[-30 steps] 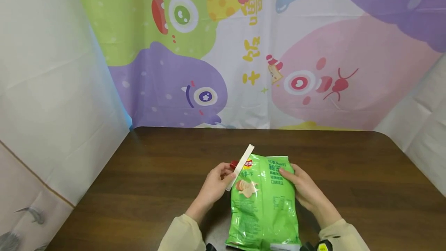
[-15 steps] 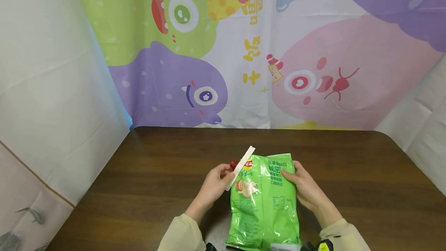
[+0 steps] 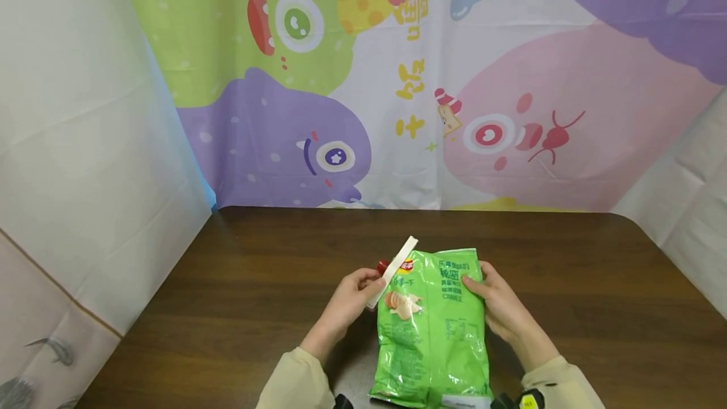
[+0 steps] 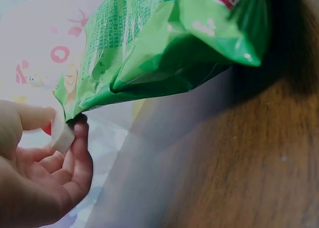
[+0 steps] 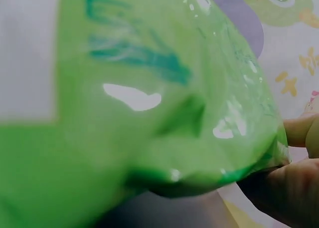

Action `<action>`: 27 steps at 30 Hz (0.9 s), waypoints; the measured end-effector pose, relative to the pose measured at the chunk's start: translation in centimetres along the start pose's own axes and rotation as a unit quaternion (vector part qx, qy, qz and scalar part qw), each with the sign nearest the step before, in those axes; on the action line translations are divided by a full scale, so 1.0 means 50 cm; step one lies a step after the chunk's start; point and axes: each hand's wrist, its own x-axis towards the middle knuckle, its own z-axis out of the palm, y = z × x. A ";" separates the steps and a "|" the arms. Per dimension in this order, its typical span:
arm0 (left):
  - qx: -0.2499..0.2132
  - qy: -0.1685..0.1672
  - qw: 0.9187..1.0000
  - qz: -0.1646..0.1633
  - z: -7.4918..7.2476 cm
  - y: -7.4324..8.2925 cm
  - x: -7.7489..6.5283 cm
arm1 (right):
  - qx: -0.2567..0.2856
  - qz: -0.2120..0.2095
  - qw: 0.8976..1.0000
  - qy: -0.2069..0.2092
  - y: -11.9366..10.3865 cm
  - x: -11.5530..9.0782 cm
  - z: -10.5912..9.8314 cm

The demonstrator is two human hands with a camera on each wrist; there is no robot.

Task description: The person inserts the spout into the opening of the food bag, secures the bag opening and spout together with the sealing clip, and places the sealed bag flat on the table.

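Note:
A green potato chip bag (image 3: 431, 339) stands tilted between my hands, its printed back towards me in the head view. Diagonally across its upper left corner lies a white bag clip (image 3: 400, 262), with a small red part (image 3: 382, 266) showing behind it. My left hand (image 3: 349, 302) pinches the clip's lower end between thumb and fingers. In the left wrist view, the clip's end (image 4: 63, 136) sits at the bag's corner. On the other side, my right hand (image 3: 502, 308) grips the bag's upper right edge, thumb in front and fingers behind. The bag hides most of those fingers.
A dark brown wooden table (image 3: 261, 283) lies beneath the hands. Behind it hangs a cartoon-printed curtain (image 3: 420, 163), and pale cloth (image 3: 102, 144) flanks the left side. A grey patch (image 3: 354, 368) shows on the table beside the bag's lower left.
The bag's upper right edge and my right hand have shifted slightly right, and the bag's top looks flatter. My left hand keeps its pinch on the clip, nearly still.

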 end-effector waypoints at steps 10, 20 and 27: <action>0.034 -0.060 0.997 -0.025 0.001 -0.006 -0.004 | 0.033 -0.013 0.999 -0.006 0.001 0.004 -0.013; 0.014 -0.062 0.998 -0.008 0.006 -0.011 -0.002 | -0.011 0.005 1.000 -0.012 -0.011 -0.002 -0.025; 0.012 -0.027 1.000 0.006 0.004 -0.018 0.003 | -0.036 0.037 0.996 -0.078 -0.017 -0.006 -0.036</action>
